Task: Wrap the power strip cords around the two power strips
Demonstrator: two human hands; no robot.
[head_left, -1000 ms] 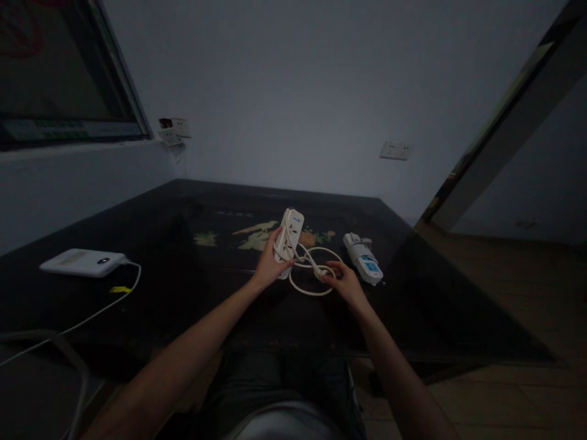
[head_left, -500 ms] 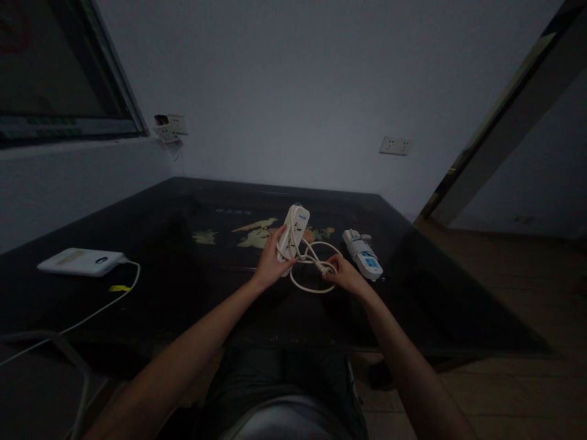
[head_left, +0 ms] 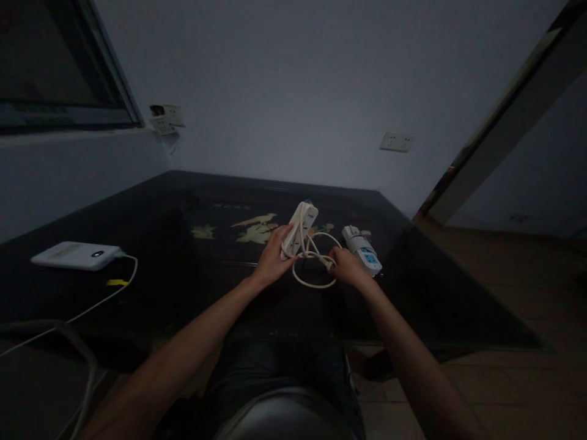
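Note:
My left hand is closed around a white power strip, held tilted above the dark table. Its white cord runs across the strip's face and hangs in loose loops to the right. My right hand is closed on the cord near its plug end; the fingers cover most of the plug. Just right of that hand lies a second power strip, white with blue sockets, its own cord wrapped round its body.
The dark table has painted bird and flower figures. A white power bank with a cable and a yellow tag lies at the left. Wall sockets are behind, and a chair frame stands at lower left.
The held power strip has shifted slightly right and tilted further, with the cord now crossing its face differently. My right hand has turned a little, covering more of the plug.

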